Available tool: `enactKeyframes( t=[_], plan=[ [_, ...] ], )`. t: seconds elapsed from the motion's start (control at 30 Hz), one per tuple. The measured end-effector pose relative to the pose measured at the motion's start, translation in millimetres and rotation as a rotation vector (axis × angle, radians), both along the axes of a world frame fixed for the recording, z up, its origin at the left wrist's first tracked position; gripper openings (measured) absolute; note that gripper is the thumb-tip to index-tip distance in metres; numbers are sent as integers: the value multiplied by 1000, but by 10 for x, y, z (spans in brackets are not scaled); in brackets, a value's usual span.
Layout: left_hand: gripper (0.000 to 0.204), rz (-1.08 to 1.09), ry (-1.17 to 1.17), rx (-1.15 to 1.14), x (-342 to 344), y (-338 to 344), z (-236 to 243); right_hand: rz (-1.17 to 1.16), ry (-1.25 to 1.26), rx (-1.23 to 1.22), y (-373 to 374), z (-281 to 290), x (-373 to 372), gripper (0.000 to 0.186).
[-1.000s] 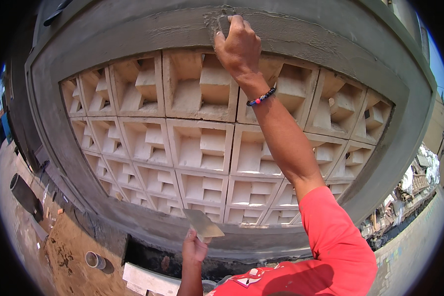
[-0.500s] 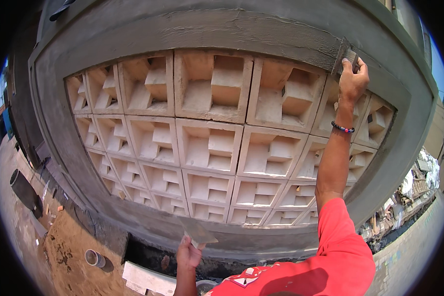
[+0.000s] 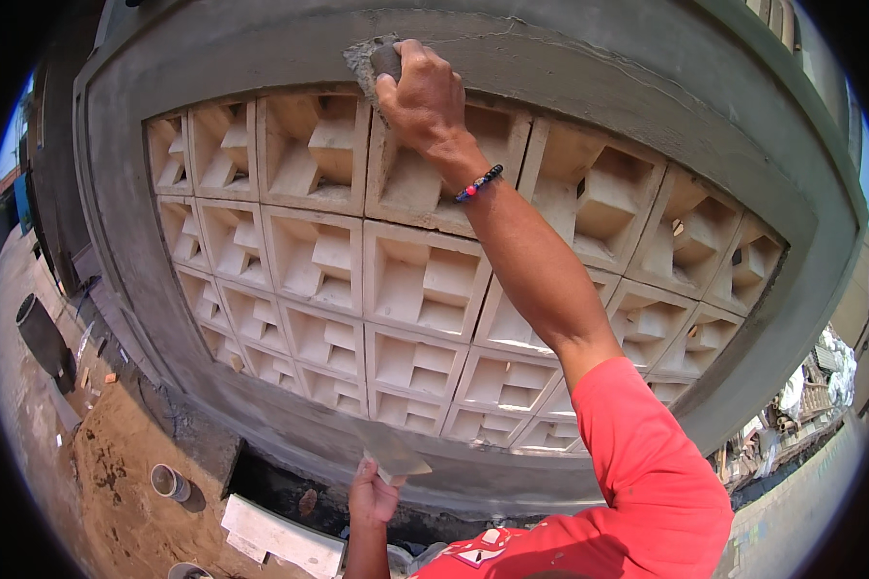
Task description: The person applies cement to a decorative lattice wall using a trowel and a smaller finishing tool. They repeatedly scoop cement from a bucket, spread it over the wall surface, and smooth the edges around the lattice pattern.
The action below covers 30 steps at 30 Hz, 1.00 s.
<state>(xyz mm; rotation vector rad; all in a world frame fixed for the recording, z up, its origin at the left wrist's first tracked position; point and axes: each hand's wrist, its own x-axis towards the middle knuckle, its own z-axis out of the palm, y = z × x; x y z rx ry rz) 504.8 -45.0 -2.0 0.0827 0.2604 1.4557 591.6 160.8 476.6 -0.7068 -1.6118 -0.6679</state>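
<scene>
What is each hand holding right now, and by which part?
The right hand grips a mortar-covered tool against the grey frame; which part cannot be told. The left hand holds a flat board from beneath, at its near edge.

Open air at six o'clock between right hand (image 3: 425,96) and left hand (image 3: 372,497), grey rendered wall (image 3: 589,72) blocking twelve, recessed vent blocks (image 3: 415,289) closing centre, bucket (image 3: 43,338) at nine
</scene>
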Motion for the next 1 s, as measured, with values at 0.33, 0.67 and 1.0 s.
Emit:
enactKeyframes(
  t=[0.33,0.67,1.0],
  plan=[
    [40,23,-8,-32,-205,-27,-105,224,547,204,-812,97,2240,30],
    [39,-27,72,34,-88,99,-42,-356,600,190,-621,293,2517,42],
    [43,134,-18,-25,-151,-265,-143,-173,172,157,34,315,-52,35]
  ],
)
